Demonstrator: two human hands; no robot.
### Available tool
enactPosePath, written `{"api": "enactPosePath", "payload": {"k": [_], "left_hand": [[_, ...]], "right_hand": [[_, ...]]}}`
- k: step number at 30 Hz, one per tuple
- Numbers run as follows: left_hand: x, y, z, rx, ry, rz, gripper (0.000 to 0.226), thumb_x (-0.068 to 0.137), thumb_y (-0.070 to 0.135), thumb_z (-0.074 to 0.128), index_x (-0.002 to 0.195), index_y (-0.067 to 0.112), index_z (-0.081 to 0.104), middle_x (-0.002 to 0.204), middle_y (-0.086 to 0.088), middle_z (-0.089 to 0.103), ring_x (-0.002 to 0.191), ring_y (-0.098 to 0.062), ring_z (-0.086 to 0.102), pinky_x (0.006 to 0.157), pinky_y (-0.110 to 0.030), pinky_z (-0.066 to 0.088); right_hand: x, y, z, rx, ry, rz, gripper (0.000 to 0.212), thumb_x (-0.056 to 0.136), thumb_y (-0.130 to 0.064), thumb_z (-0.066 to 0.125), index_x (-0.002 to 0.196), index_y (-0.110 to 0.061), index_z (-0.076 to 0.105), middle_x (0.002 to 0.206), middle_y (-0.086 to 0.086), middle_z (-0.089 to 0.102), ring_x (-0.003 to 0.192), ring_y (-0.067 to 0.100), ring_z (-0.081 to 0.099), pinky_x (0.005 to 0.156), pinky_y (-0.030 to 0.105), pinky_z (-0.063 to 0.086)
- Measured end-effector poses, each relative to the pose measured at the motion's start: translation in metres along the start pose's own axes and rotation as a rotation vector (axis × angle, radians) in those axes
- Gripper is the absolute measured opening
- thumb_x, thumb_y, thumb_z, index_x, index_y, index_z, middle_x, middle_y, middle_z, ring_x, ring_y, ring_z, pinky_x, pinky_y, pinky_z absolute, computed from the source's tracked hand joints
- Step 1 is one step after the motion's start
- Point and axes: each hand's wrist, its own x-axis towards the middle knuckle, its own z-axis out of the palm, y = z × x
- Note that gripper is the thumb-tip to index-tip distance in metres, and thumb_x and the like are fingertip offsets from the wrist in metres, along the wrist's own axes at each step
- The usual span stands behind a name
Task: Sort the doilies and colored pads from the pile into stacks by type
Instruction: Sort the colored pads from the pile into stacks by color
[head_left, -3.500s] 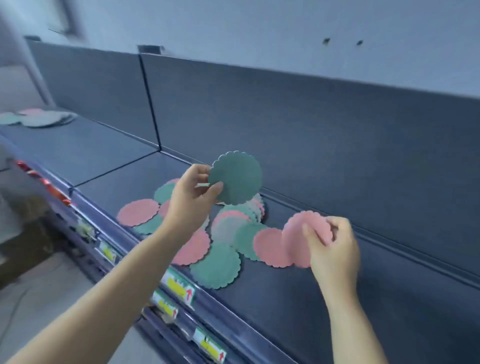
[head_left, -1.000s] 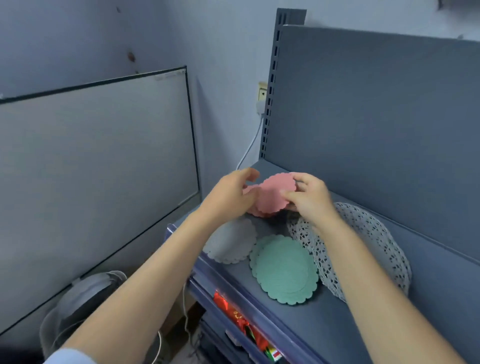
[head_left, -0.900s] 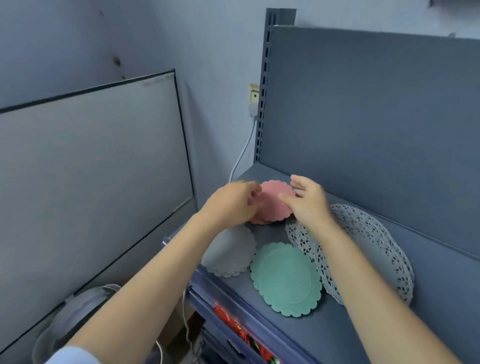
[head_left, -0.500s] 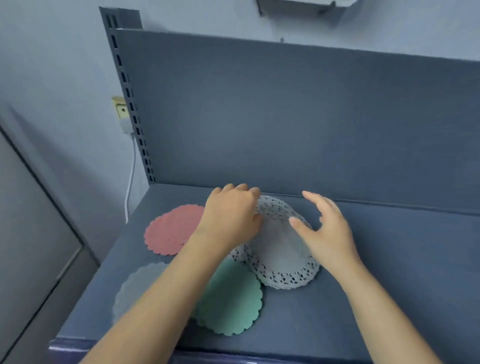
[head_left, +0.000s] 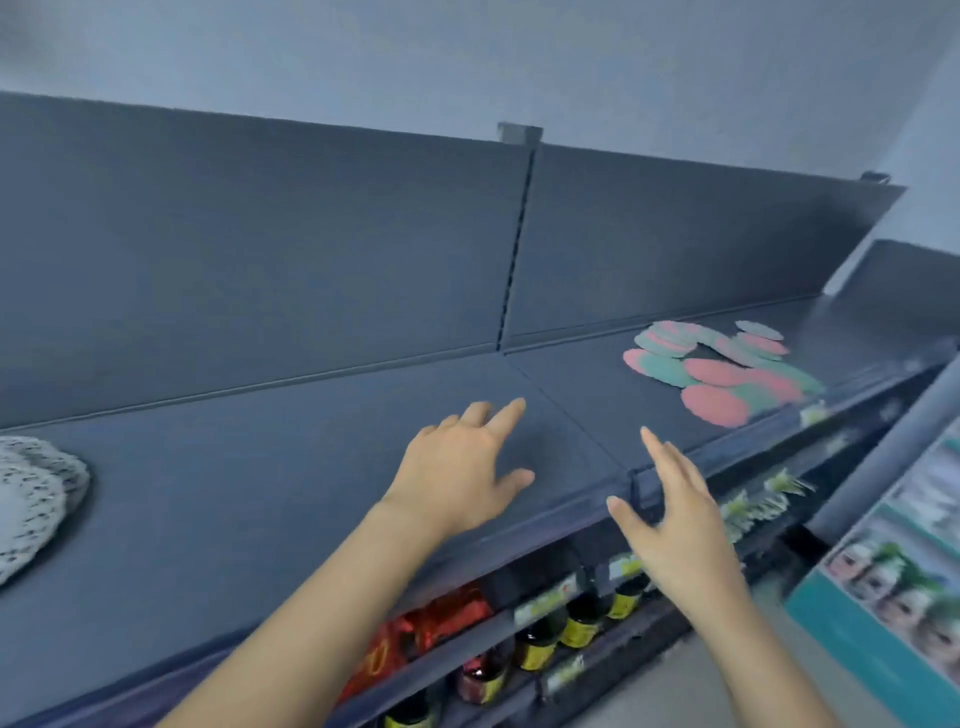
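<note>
A pile of pink and green scalloped pads (head_left: 722, 369) lies on the grey shelf (head_left: 260, 493) at the far right. The white lace doily stack (head_left: 31, 493) shows at the left edge, cut off by the frame. My left hand (head_left: 462, 473) hovers over the bare middle of the shelf, fingers spread, holding nothing. My right hand (head_left: 675, 525) floats over the shelf's front edge, fingers apart and empty. Both hands are well short of the pile.
A grey back panel (head_left: 311, 249) rises behind the shelf, with a slotted upright (head_left: 511, 260) at its seam. Below the front edge stand dark bottles (head_left: 540, 644) and red packets (head_left: 415, 634). A printed poster (head_left: 893, 587) stands at the right.
The view has swung right from the sorted stacks toward the pile. Both hands have left the doily and now reach rightward, empty, over the bare shelf.
</note>
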Motion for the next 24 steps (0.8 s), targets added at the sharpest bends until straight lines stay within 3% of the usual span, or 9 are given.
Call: {"api": "enactPosePath", "payload": {"k": [3, 5, 10, 15, 19, 24], "left_hand": [[0.048, 0.077, 0.031, -0.043, -0.039, 0.05, 0.072, 0.093, 0.056, 0.044, 0.152, 0.034, 0.01, 0.161, 0.0, 0.012, 0.133, -0.026, 0.041, 0.105, -0.037, 0.036], [0.076, 0.118, 0.046, -0.066, -0.087, 0.073, 0.07, 0.093, 0.057, 0.044, 0.152, 0.034, 0.013, 0.161, 0.001, 0.008, 0.134, -0.026, 0.04, 0.105, -0.038, 0.038], [0.156, 0.175, 0.071, -0.007, -0.163, 0.103, 0.068, 0.092, 0.055, 0.048, 0.15, 0.031, 0.022, 0.157, 0.001, 0.024, 0.13, -0.027, 0.044, 0.102, -0.038, 0.04], [0.272, 0.205, 0.096, -0.002, -0.156, 0.133, 0.064, 0.087, 0.049, 0.054, 0.144, 0.028, 0.034, 0.142, 0.003, 0.04, 0.117, -0.025, 0.053, 0.087, -0.037, 0.047], [0.38, 0.231, 0.122, -0.032, -0.181, 0.14, 0.06, 0.088, 0.045, 0.055, 0.142, 0.026, 0.037, 0.136, 0.0, 0.044, 0.115, -0.028, 0.054, 0.079, -0.036, 0.045], [0.504, 0.26, 0.153, -0.047, -0.228, 0.133, 0.06, 0.085, 0.042, 0.059, 0.139, 0.027, 0.04, 0.135, -0.001, 0.046, 0.121, -0.027, 0.052, 0.085, -0.037, 0.044]], "right_hand": [[0.018, 0.067, -0.049, -0.015, 0.001, 0.086, 0.068, 0.089, -0.03, 0.063, 0.147, -0.037, 0.027, 0.158, -0.005, 0.02, 0.141, 0.019, 0.03, 0.104, 0.037, 0.036], [0.036, 0.101, -0.077, -0.016, 0.008, 0.151, 0.067, 0.089, -0.03, 0.063, 0.147, -0.035, 0.029, 0.158, -0.005, 0.019, 0.138, 0.02, 0.035, 0.102, 0.036, 0.037], [0.09, 0.163, -0.116, 0.012, -0.006, 0.186, 0.071, 0.089, -0.031, 0.063, 0.148, -0.037, 0.024, 0.159, -0.004, 0.016, 0.142, 0.017, 0.028, 0.106, 0.034, 0.032], [0.162, 0.219, -0.131, -0.011, 0.01, 0.171, 0.068, 0.087, -0.034, 0.063, 0.146, -0.036, 0.03, 0.158, -0.006, 0.018, 0.136, 0.016, 0.039, 0.105, 0.033, 0.034], [0.241, 0.258, -0.144, -0.059, -0.009, 0.129, 0.067, 0.087, -0.033, 0.064, 0.146, -0.033, 0.031, 0.157, -0.007, 0.022, 0.142, 0.01, 0.026, 0.108, 0.026, 0.025], [0.354, 0.298, -0.171, -0.079, -0.062, 0.15, 0.071, 0.087, -0.034, 0.064, 0.147, -0.036, 0.027, 0.159, -0.004, 0.018, 0.144, 0.011, 0.023, 0.109, 0.025, 0.024]]}}
